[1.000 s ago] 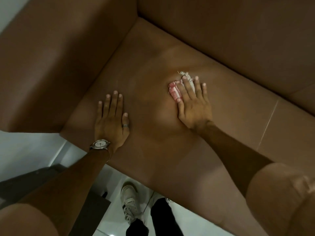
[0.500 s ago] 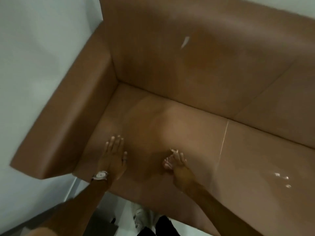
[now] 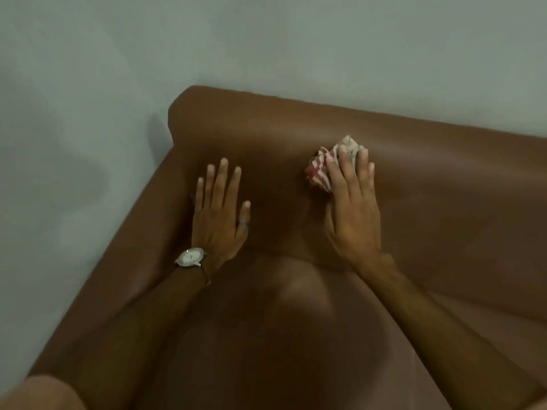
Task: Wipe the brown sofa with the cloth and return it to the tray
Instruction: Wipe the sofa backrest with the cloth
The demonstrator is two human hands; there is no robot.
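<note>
The brown sofa [image 3: 444, 202] fills the lower part of the head view, with its backrest across the middle and its left armrest [image 3: 124, 261] running down to the lower left. My right hand [image 3: 353, 208] presses a bunched red-and-white checked cloth [image 3: 321, 168] flat against the backrest, near its top edge. Most of the cloth is hidden under my fingers. My left hand [image 3: 220, 214], with a watch on its wrist, lies flat with fingers spread on the backrest close to the left corner. No tray is in view.
A pale grey-green wall [image 3: 266, 39] stands directly behind the sofa and along its left side. The seat cushion [image 3: 266, 335] lies below my arms, partly in shadow.
Both hands have moved up from the seat cushion to the backrest. The view has tilted up, so the wall now shows and the floor and shoes have dropped out of sight.
</note>
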